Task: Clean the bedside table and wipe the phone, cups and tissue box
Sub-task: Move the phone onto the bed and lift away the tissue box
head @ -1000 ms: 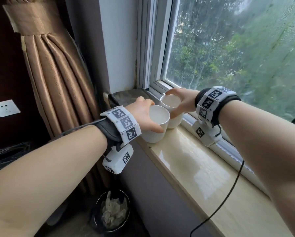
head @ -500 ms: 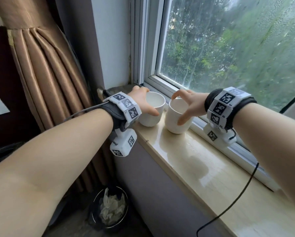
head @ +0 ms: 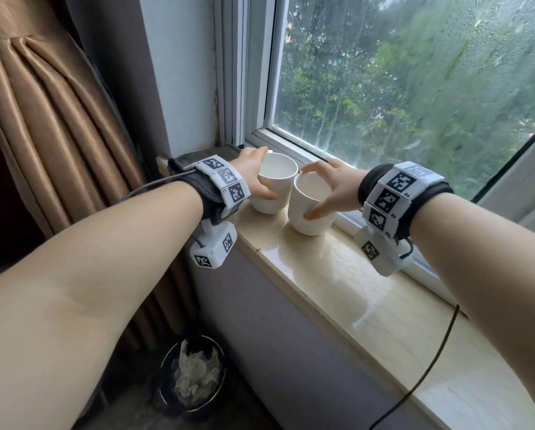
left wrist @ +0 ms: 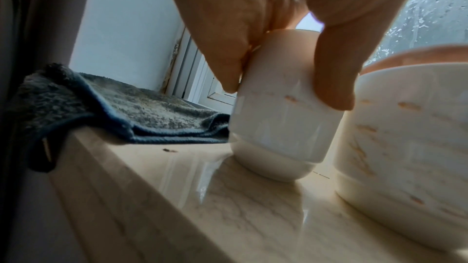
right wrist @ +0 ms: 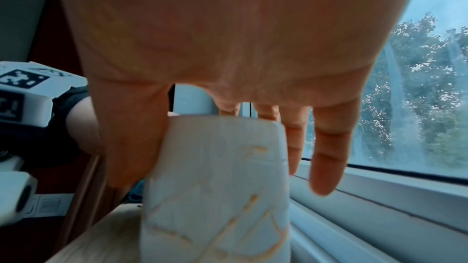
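Two plain white cups stand side by side on the pale stone windowsill (head: 337, 274). My left hand (head: 255, 173) grips the left cup (head: 275, 193) from the side; in the left wrist view its thumb (left wrist: 331, 79) and a finger press on opposite walls of that cup (left wrist: 278, 131). My right hand (head: 334, 189) holds the right cup (head: 309, 218), thumb on the near wall and fingers over the far rim. In the right wrist view that cup (right wrist: 217, 187) sits below the palm, the little finger (right wrist: 326, 159) stretched clear of it. No phone or tissue box is in view.
A folded grey cloth (left wrist: 121, 111) lies at the sill's left end, just behind the left cup. A tan curtain (head: 42, 135) hangs at the left. Below the sill stands a dark bin (head: 194, 373) with crumpled paper. A black cable (head: 433, 361) crosses the sill at the right.
Both hands carried the cups from above the sill's near edge farther in. The left cup went to the back left, the right cup came nearer, and both now stand on the sill.
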A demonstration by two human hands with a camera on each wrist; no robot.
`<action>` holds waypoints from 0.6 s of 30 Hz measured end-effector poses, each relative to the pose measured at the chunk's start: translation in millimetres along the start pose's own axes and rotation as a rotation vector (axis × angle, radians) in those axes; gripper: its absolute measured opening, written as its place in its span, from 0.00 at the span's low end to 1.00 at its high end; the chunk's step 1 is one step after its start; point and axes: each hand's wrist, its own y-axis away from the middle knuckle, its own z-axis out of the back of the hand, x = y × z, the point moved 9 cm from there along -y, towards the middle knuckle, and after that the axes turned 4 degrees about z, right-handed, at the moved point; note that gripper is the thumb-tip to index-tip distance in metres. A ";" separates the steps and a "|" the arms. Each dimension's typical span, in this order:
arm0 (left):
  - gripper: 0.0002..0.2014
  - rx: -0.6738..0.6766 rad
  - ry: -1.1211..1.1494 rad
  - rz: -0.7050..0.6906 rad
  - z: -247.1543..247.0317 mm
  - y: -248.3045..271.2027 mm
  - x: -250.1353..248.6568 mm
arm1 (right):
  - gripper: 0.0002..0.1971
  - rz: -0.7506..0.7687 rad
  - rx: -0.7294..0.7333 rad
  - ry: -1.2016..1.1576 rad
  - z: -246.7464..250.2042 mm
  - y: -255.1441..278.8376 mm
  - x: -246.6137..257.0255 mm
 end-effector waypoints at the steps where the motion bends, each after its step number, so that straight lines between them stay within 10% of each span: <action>1: 0.48 -0.005 0.008 -0.009 -0.5 1.2 2.0 | 0.45 0.006 -0.012 0.009 2.1 2.5 2.3; 9: 0.43 -0.152 0.088 0.014 24.0 49.9 53.7 | 0.42 0.251 -0.128 0.065 22.9 23.8 92.4; 18: 0.39 -0.400 0.120 0.368 79.6 174.1 223.8 | 0.40 0.600 -0.078 0.014 -37.4 -0.1 277.1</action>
